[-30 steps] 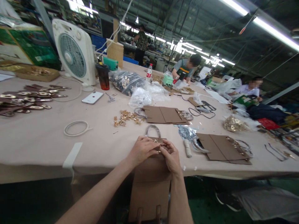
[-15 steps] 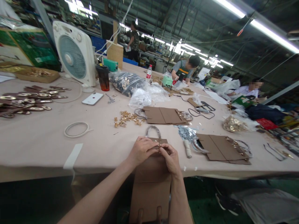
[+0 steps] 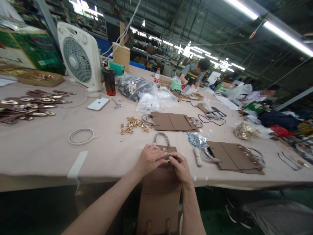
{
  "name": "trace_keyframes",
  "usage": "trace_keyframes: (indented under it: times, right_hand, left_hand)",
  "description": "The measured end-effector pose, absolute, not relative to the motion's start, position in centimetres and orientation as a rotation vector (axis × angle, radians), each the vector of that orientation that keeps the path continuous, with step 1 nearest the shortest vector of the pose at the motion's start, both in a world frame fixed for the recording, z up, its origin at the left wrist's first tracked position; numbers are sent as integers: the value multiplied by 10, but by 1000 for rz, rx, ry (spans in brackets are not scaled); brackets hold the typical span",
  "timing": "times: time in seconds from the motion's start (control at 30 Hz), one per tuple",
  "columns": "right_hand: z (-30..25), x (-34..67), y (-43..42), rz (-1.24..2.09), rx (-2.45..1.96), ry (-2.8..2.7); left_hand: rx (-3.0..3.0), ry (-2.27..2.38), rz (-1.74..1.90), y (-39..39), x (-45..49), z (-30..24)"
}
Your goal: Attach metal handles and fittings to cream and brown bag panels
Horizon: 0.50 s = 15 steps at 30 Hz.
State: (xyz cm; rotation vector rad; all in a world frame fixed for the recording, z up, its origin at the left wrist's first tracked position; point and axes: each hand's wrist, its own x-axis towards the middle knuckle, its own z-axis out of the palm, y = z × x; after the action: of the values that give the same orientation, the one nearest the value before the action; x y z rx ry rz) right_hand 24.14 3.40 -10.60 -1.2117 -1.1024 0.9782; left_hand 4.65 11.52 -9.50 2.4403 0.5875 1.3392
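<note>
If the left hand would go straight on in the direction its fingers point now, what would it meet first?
Ahead of the left hand, the small gold metal piece looks first in line, with the right hand just beyond. Exact depth is unclear in this view.

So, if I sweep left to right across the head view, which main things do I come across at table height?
Pile of brown straps → white phone → left hand → right hand → pale roll → flat brown bag pieces.
</note>
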Motion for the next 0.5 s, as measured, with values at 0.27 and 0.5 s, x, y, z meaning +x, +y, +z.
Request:
trace_keyframes:
  times: [0.27, 0.5]
  right_hand:
    - [-108, 241, 34, 975, -1206, -1080]
    - [-108, 240, 34, 970, -1201, -1077]
  left_hand:
    - [2462, 563, 1336, 113, 46, -91]
    - [2480, 572, 1274, 113, 45, -93]
